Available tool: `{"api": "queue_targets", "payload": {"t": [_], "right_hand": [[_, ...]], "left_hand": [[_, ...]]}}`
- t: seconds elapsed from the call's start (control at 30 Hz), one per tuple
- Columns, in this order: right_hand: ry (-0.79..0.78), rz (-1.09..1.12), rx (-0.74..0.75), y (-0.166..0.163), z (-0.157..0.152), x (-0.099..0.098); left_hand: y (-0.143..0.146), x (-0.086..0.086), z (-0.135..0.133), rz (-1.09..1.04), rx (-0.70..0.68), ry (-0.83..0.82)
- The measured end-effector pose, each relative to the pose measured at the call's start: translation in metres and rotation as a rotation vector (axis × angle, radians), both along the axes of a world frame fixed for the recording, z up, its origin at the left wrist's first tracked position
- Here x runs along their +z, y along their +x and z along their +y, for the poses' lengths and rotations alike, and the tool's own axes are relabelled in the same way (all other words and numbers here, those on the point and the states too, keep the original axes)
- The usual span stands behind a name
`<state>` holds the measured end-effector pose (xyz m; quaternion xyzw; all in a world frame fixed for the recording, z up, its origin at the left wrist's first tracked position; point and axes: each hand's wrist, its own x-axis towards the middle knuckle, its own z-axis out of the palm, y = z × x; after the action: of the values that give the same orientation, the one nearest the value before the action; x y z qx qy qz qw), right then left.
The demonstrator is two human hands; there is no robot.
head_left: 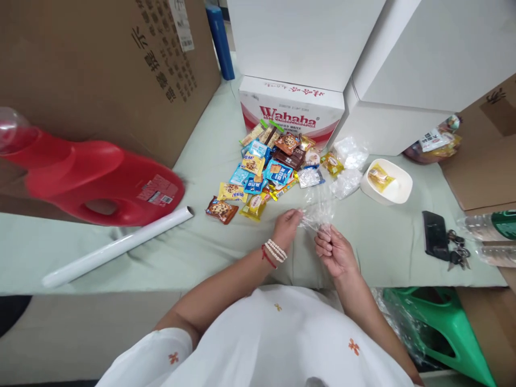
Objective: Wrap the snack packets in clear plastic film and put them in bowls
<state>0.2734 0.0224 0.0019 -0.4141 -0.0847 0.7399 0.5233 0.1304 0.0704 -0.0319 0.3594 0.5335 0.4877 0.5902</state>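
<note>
The left hand (287,224) and right hand (336,251) both grasp a clear plastic bag (319,205), which spans the gap between them and extends toward 12 o'clock. Taking the hands as centre, a pile of wrapped snacks (278,172) lies at 11 o'clock on pale green cloth (237,258). A white bowl (404,188) containing a yellow packet (380,177) stands at 2 o'clock; a black phone (435,235) lies at 3 o'clock.

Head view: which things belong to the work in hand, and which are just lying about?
Likely in use: clear plastic bag, pinched by the left fingers and right fingers; snack packets; perhaps the white bowl holding a yellow packet.

Apparently lying about: red jug; white tube; keys; plastic bottles.
</note>
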Motion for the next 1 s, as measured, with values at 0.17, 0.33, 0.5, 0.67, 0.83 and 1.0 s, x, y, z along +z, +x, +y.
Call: {"api": "queue_targets", "payload": {"t": [0.17,0.33,0.5,0.67,0.83,1.0], "right_hand": [[-0.013,-0.188,-0.14,0.036,0.008,-0.005],[-0.007,-0.578,-0.086,0.077,0.027,-0.023],[0.022,-0.95,0.022,0.101,0.052,-0.046],[0.125,-1.334,0.078,0.112,0.07,-0.037],[0.576,-1.676,0.031,0.08,0.049,-0.002],[0.667,-1.296,0.444,0.045,0.02,-0.003]], "left_hand": [[-0.029,-0.005,0.003,-0.003,0.064,-0.044],[-0.059,-0.012,-0.008,0.055,0.156,-0.14],[-0.087,-0.014,-0.033,0.206,0.111,-0.191],[-0.101,-0.013,-0.062,0.644,0.099,0.022],[-0.092,-0.014,-0.069,1.252,-0.156,0.74],[-0.088,-0.013,-0.048,1.179,-0.751,0.748]]}}
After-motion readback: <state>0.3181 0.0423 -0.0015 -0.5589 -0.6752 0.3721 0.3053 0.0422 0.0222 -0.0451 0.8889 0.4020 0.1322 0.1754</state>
